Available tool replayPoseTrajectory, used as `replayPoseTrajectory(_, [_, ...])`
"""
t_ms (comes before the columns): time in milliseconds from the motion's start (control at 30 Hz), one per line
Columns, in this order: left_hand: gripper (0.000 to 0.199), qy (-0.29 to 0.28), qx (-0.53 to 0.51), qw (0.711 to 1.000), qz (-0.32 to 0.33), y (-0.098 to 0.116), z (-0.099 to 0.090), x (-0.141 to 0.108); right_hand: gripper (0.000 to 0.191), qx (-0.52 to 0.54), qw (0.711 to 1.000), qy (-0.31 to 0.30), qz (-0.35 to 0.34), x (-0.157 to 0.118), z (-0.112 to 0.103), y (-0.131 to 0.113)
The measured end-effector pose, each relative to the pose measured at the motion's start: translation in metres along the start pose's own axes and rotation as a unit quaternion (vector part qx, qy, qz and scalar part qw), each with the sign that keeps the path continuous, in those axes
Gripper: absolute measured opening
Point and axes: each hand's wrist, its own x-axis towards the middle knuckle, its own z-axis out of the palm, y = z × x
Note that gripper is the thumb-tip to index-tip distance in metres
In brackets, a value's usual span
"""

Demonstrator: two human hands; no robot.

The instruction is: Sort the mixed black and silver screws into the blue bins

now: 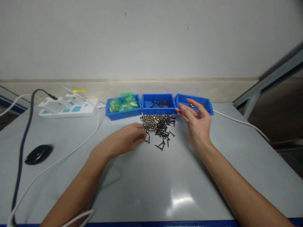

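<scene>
A pile of silvery screws [151,121] and black screws [163,127] lies on the table in front of three blue bins. My left hand [132,135] is at the pile's left edge, its fingers pinched together near a few screws; what they hold is too small to tell. Over the front of the right bin [208,105] is my right hand [196,118], fingers apart and holding nothing visible. A few silvery pieces show in that bin. The middle bin [158,111] contains black screws. Green plastic packets [129,104] fill the left bin [124,114].
On the left stand a white power strip [91,110] with plugged-in adapters and a black mouse [39,154]. A dark cable [23,138] and white cables [68,154] cross the table [142,189]. Behind the bins rises a wall [151,41].
</scene>
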Motion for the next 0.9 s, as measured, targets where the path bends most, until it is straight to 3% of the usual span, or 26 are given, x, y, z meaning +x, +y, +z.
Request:
replayPoseTrajectory(167, [0.012,0.095,-0.018,0.995,-0.021,0.001,0.001,0.007,0.025,-0.036,0.988,-0.140,0.050,-0.008,0.006,-0.003])
replayPoseTrajectory(333, [0.009,0.202,-0.059,0.977,-0.014,0.008,0.009,0.012,0.032,-0.078,0.936,-0.328,0.105,-0.017,0.009,-0.005])
replayPoseTrajectory(433, [0.013,0.240,-0.058,0.969,0.002,0.011,0.014,0.015,0.033,-0.061,0.904,-0.401,0.136,-0.019,0.010,-0.004])
replayPoseTrajectory(667, [0.012,0.219,-0.075,0.973,0.005,0.013,0.019,0.014,0.029,-0.027,0.899,-0.395,0.187,-0.017,0.008,-0.005])
replayPoseTrajectory(800, [0.015,0.134,-0.063,0.989,-0.015,0.013,0.013,0.010,0.021,-0.050,0.912,-0.360,0.190,-0.014,0.006,-0.006])
replayPoseTrajectory(900, [0.019,0.050,-0.009,0.998,-0.023,0.013,0.008,0.007,0.036,-0.012,0.942,-0.308,0.135,-0.014,0.006,-0.005])
